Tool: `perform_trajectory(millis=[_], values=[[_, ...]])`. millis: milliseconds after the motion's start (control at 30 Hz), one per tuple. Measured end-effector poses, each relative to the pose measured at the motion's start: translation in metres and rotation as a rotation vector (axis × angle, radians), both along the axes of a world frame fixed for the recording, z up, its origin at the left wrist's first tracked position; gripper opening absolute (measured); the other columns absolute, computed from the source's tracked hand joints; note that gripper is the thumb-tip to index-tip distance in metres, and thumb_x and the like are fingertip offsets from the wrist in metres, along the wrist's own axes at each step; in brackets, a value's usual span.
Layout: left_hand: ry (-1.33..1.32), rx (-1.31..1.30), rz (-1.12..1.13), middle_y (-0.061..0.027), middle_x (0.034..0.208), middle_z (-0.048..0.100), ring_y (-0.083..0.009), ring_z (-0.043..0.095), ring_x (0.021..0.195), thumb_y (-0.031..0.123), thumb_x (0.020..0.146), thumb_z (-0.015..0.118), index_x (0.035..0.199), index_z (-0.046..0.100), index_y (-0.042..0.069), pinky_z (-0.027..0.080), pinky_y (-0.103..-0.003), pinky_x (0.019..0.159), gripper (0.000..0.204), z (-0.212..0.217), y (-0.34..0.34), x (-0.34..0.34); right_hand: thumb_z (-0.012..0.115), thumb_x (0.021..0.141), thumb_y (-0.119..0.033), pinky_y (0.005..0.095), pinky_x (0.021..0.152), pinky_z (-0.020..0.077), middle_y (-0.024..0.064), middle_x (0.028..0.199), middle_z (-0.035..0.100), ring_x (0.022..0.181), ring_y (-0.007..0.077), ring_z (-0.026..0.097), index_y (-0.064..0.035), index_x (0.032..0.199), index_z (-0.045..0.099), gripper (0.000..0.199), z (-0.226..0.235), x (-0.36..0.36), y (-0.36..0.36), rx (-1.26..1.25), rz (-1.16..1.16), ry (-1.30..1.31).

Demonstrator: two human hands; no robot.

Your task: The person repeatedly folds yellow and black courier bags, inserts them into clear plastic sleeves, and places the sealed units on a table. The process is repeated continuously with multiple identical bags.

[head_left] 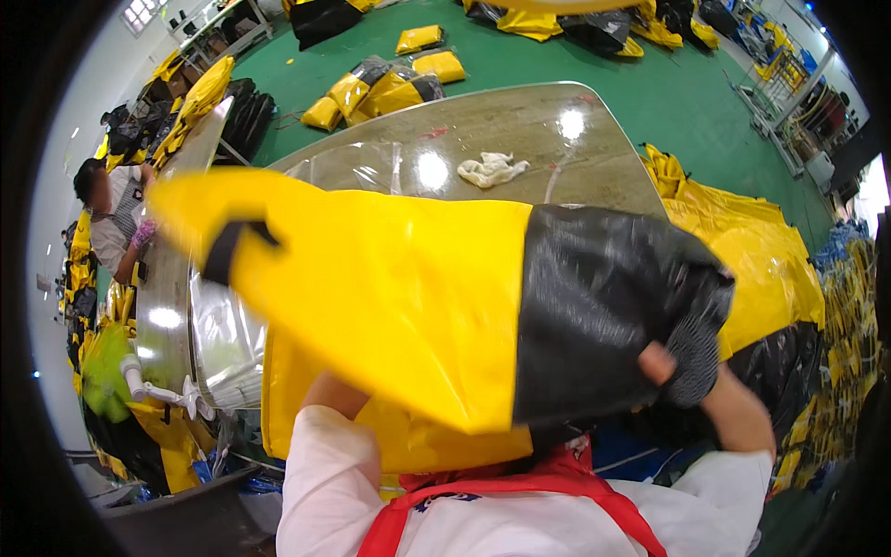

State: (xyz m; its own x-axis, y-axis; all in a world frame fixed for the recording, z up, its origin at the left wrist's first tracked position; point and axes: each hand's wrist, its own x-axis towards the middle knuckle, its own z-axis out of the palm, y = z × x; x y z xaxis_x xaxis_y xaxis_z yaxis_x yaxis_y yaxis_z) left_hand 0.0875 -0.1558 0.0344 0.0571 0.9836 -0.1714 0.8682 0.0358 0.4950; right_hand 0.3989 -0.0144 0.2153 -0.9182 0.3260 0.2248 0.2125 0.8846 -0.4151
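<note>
I hold up a large yellow and black plastic garment in front of me, above a shiny metal table. My right hand, in a dark knit glove, grips its black end at the right. My left hand is hidden behind the yellow part; only my left forearm shows going up under it. A black strap hangs on the yellow end at the left.
A white crumpled cloth lies on the far part of the table. Yellow garments are piled at the right. Folded yellow and black packs lie on the green floor. A seated person works at the left.
</note>
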Motion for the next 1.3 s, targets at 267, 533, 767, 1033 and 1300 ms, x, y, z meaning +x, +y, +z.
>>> perform_trajectory(millis=[267,533,767,1033,1300], values=[[0.385,0.209,0.208,-0.0165,0.136,0.04,-0.0308,0.038,0.125,0.036,0.09,0.048,0.134,0.038,0.007,0.032,-0.039,0.101,0.054,0.028,-0.064,-0.032,0.053,0.087,-0.018,0.0488,0.096,0.0343,0.0131,0.113,0.057,0.104,0.0355,0.051,-0.0189,0.114,0.059,0.027,-0.061,0.056,-0.036,0.376,-0.295,0.178],[0.409,0.346,0.537,-0.0176,0.133,0.043,-0.0305,0.042,0.122,0.029,0.092,0.044,0.133,0.039,0.005,0.035,-0.037,0.1,0.048,0.071,-0.131,-0.082,0.055,0.084,-0.024,0.0635,0.103,0.019,0.008,0.13,0.048,0.128,0.0313,0.035,-0.0239,0.115,0.06,0.032,-0.15,0.075,-0.075,0.221,0.14,-0.234],[0.498,0.35,0.919,-0.0186,0.131,0.046,-0.0302,0.046,0.119,0.024,0.095,0.041,0.132,0.04,0.003,0.036,-0.036,0.098,0.042,0.133,-0.291,-0.17,0.049,0.086,-0.038,0.0614,0.106,0.0108,0.0065,0.139,0.038,0.134,0.0332,0.023,-0.019,0.12,0.055,0.04,-0.165,0.087,-0.078,0.248,0.081,-0.391],[0.636,0.194,0.209,-0.0166,0.143,0.03,-0.0378,0.021,0.133,0.047,0.08,0.056,0.139,0.03,0.013,0.005,-0.055,0.107,0.073,0.116,-0.108,0.017,0.059,0.074,-0.054,0.0435,0.1,0.0308,0.0139,0.125,0.051,0.117,0.0344,0.045,-0.0169,0.12,0.056,0.06,-0.027,0.031,-0.016,-0.177,-0.23,-0.27],[0.575,0.02,0.259,-0.0149,0.147,0.02,-0.0392,0.015,0.135,0.038,0.075,0.064,0.14,0.029,0.013,0.003,-0.056,0.108,0.078,0.015,-0.159,-0.006,0.056,0.078,-0.044,0.0539,0.106,0.0176,0.0227,0.132,0.041,0.125,0.0416,0.034,-0.0095,0.131,0.043,0.064,-0.132,0.09,-0.02,0.175,-0.295,0.179]])
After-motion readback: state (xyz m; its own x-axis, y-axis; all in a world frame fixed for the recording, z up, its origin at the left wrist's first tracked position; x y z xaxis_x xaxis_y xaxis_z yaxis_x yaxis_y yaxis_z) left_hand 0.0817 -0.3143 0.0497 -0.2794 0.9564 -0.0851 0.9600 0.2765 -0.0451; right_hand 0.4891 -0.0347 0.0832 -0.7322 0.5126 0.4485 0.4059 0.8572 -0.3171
